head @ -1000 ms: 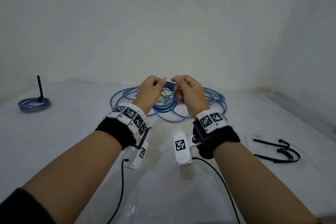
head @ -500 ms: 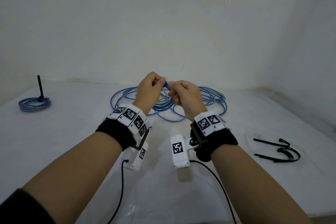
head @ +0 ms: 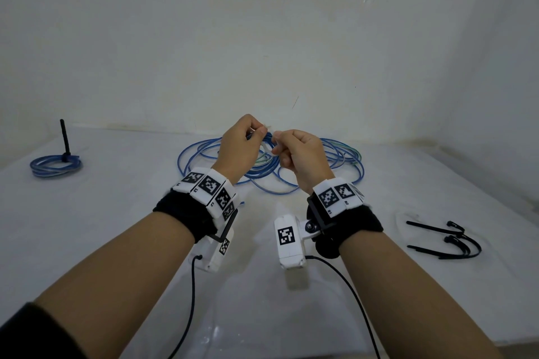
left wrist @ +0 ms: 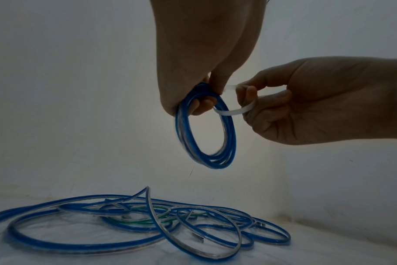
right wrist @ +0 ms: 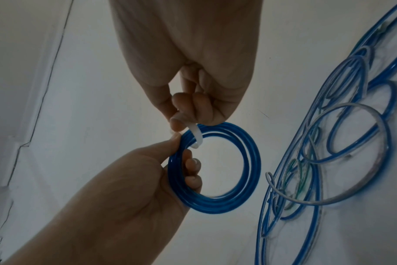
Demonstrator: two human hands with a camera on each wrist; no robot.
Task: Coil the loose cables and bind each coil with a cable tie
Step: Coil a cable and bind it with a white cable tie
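My left hand is raised above the table and grips a small blue cable coil at its top, with fingers curled through the ring. A white cable tie loops through the coil. My right hand pinches that white cable tie between thumb and fingers, close beside the left hand. In the head view the coil is mostly hidden behind both hands.
A tangle of loose blue and green cables lies on the white table behind the hands. A bound blue coil with a black tie sits far left. Several black cable ties lie at the right. A wall rises behind.
Both hands have risen slightly and drawn close together, the right hand shifting left toward the left hand, which holds the coil throughout.
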